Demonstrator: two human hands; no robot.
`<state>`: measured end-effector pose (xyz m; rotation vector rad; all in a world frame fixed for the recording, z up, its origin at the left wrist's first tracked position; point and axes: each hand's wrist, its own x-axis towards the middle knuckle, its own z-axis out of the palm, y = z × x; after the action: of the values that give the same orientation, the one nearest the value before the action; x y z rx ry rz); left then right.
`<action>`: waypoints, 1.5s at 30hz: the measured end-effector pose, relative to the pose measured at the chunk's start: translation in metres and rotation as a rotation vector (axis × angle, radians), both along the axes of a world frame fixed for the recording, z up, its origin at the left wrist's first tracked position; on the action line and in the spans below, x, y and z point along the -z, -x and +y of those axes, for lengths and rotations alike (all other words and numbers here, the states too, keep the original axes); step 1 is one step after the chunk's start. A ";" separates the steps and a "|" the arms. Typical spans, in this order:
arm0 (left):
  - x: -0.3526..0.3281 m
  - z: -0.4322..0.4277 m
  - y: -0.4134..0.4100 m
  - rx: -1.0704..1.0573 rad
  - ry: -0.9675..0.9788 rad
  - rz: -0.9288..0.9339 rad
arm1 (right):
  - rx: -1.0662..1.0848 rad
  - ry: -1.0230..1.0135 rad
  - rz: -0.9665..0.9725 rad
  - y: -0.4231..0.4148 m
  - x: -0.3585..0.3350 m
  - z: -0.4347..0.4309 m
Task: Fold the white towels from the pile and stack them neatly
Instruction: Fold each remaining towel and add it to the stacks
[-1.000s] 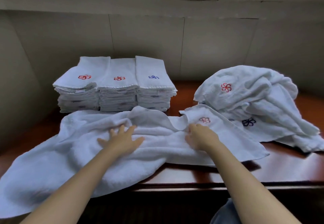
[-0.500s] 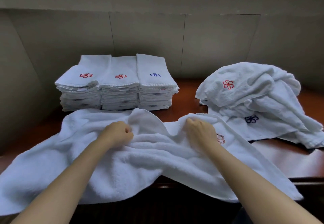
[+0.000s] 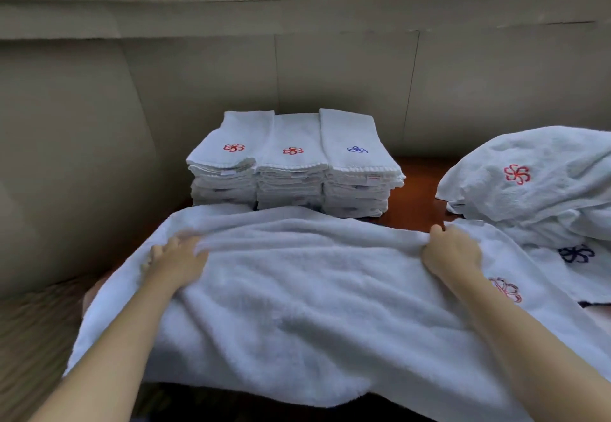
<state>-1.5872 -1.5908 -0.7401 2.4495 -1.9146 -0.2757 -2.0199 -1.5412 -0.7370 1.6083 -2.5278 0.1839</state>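
Observation:
A large white towel (image 3: 297, 306) lies spread across the front of the wooden table, its near edge hanging over. My left hand (image 3: 178, 261) grips a bunched fold of it at the left. My right hand (image 3: 451, 251) grips the same fold at the right, beside a red flower emblem (image 3: 506, 289). The cloth between my hands is stretched into a ridge. Behind it stand three side-by-side stacks of folded white towels (image 3: 292, 160). The pile of unfolded towels (image 3: 535, 183) lies at the right.
A grey wall (image 3: 330, 74) with a window sill rises right behind the stacks. A strip of bare brown table (image 3: 420, 187) shows between the stacks and the pile. The wall also closes in on the left.
My hands went from resting on the towel to gripping a fold, then moved apart, pulling the cloth taut. The view shifted left and closer.

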 end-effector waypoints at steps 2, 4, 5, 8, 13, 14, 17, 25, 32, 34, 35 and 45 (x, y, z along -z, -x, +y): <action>-0.004 -0.002 -0.011 -0.140 0.003 -0.018 | 0.070 0.010 -0.068 0.004 -0.001 -0.006; -0.012 -0.006 -0.010 -0.229 0.012 -0.112 | 0.047 0.001 -0.036 -0.002 -0.003 -0.011; -0.018 -0.008 -0.005 -0.239 0.024 -0.176 | 0.020 0.006 0.019 -0.008 -0.005 -0.014; -0.032 -0.025 0.018 -0.089 0.195 -0.203 | -0.179 0.007 0.308 -0.019 -0.013 -0.030; -0.034 -0.060 0.074 0.493 0.257 0.173 | -0.517 -0.004 -0.072 -0.035 -0.020 -0.050; -0.033 -0.067 0.083 0.529 0.213 0.189 | -0.565 0.039 -0.098 -0.036 -0.022 -0.049; -0.032 -0.085 0.097 0.572 0.054 0.156 | -0.796 0.337 0.020 -0.034 -0.030 -0.038; -0.070 -0.096 0.077 0.545 -0.513 0.301 | -0.713 0.046 0.315 -0.008 -0.031 -0.048; -0.110 -0.078 0.016 0.515 -0.556 1.165 | -0.435 -0.231 0.241 0.013 -0.042 -0.068; -0.121 -0.076 0.003 0.491 -0.514 1.100 | -0.383 -0.240 0.195 0.020 -0.050 -0.069; -0.125 -0.075 -0.002 0.491 -0.450 0.925 | -0.362 -0.247 0.188 0.021 -0.054 -0.069; -0.117 -0.067 -0.016 0.085 0.466 -0.417 | -0.103 0.364 0.091 0.012 -0.079 -0.052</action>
<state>-1.5708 -1.6575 -0.6236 2.2282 -1.9322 0.6573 -2.0320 -1.5929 -0.6583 1.5586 -2.1880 0.5350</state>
